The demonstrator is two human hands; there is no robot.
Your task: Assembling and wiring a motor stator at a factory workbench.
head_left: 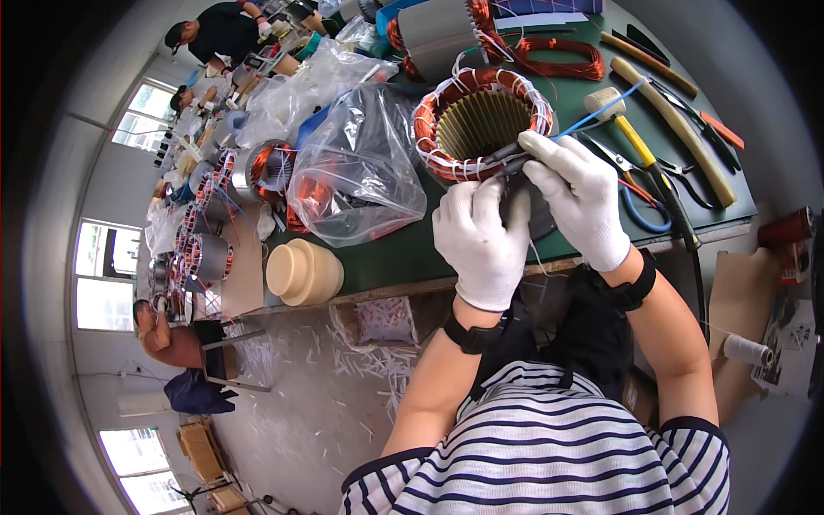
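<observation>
A motor stator (479,120) stands on the green bench, its copper windings laced with white cord around a ring of yellowish slots. At its near rim my gloved left hand (482,240) is closed around dark-sleeved lead wires (505,154). My gloved right hand (577,190) pinches the same leads from the right, fingertips close to the left hand's. The exact grip is partly hidden by the gloves. A thin blue strip (592,112) extends up and right from beside the right hand. White cord hangs below the hands.
Right of the stator lie a mallet (606,103), scissors (611,153), pliers (685,176) and a wooden stick (678,129). Clear plastic bags (360,172) and a cream plastic pot (305,272) sit left. Behind are a larger stator (439,39) and a copper coil (562,60). Other people work far left.
</observation>
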